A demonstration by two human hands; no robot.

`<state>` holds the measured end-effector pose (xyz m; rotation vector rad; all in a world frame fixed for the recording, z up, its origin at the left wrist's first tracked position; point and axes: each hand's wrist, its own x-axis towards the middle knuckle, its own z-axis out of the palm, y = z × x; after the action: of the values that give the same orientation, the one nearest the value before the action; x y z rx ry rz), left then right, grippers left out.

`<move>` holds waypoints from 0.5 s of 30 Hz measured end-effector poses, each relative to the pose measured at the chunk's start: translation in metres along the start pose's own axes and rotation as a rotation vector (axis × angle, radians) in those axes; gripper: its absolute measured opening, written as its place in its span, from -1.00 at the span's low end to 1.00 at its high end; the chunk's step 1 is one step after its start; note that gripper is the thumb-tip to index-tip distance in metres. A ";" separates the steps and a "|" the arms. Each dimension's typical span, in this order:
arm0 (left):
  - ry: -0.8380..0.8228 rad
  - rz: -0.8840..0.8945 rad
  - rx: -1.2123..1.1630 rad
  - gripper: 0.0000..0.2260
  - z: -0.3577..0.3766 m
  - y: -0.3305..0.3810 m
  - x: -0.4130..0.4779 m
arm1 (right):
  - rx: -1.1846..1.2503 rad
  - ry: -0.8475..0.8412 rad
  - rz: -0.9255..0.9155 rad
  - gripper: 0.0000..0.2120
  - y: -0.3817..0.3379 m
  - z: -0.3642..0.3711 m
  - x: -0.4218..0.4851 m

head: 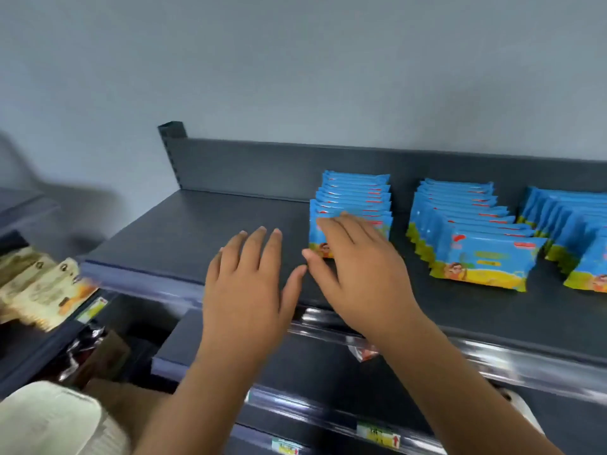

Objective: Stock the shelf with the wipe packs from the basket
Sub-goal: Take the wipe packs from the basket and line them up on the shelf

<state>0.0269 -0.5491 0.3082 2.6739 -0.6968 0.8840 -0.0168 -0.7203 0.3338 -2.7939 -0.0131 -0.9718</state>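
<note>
Currently resting the right hand [361, 274] flat, fingers straight, against the front pack of the left row of wipe packs [356, 195] on the shelf [184, 234]; pressing or squaring it rather than gripping, by the look of it. Holding the left hand [249, 290] just beside the right, thumbs nearly meeting, fingers spread and straight over the bare left part of the shelf, with nothing in it; cannot tell whether touching the shelf's surface or hovering above it. Judging the task well along: counting three rows stood on edge on the shelf, namely the left row under the right hand, a longer middle row [476, 238] toward the shelf's right, and a third row [565, 221] at the shelf's far right. Probably leaves the bare stretch at the shelf's left end to fill, if any packs remain. Cannot say how many remain, seeing the basket nowhere. Loses the third row at the picture's right edge, so cannot give its full length. Cannot read the blurred beige packets [39, 284] beyond the shelf's left end, nor the dark wrappers [92, 353] lower down. Finds below the shelf a lower shelf [312, 372] and price labels [377, 433], print too small to make out, plus a pale shape [49, 421] under the shelf's left corner, perhaps cloth, not identifiable.
</note>
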 end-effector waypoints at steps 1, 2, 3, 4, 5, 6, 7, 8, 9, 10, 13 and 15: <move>-0.014 -0.052 0.028 -0.46 -0.006 -0.019 -0.009 | 0.043 -0.009 -0.036 -0.51 -0.018 0.011 0.005; -0.028 -0.105 0.062 -0.47 -0.011 -0.038 -0.020 | 0.084 -0.022 -0.079 -0.51 -0.037 0.023 0.009; -0.045 -0.158 0.097 -0.48 -0.017 -0.057 -0.033 | 0.120 -0.042 -0.130 -0.52 -0.058 0.035 0.013; -0.063 -0.210 0.127 -0.48 -0.023 -0.076 -0.046 | 0.152 -0.067 -0.184 -0.53 -0.080 0.047 0.014; -0.079 -0.262 0.150 -0.50 -0.029 -0.095 -0.061 | 0.184 -0.097 -0.239 -0.54 -0.103 0.059 0.015; -0.089 -0.311 0.166 -0.51 -0.036 -0.113 -0.077 | 0.215 -0.134 -0.291 -0.55 -0.127 0.071 0.014; -0.093 -0.361 0.180 -0.52 -0.044 -0.131 -0.094 | 0.240 -0.176 -0.338 -0.55 -0.151 0.082 0.012; -0.098 -0.414 0.197 -0.52 -0.052 -0.148 -0.112 | 0.259 -0.219 -0.382 -0.55 -0.176 0.093 0.008; -0.107 -0.467 0.221 -0.52 -0.060 -0.165 -0.130 | 0.278 -0.257 -0.427 -0.55 -0.200 0.103 0.003; -0.119 -0.519 0.248 -0.52 -0.067 -0.182 -0.149 | 0.298 -0.290 -0.467 -0.55 -0.225 0.112 -0.002; -0.161 -0.649 0.312 -0.53 -0.086 -0.230 -0.207 | 0.346 -0.378 -0.562 -0.56 -0.294 0.138 -0.022; -0.211 -0.718 0.339 -0.54 -0.096 -0.259 -0.242 | 0.354 -0.446 -0.608 -0.59 -0.337 0.154 -0.037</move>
<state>-0.0594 -0.2041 0.2169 2.9807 0.4232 0.5543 0.0255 -0.3605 0.2495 -2.6293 -1.0294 -0.3495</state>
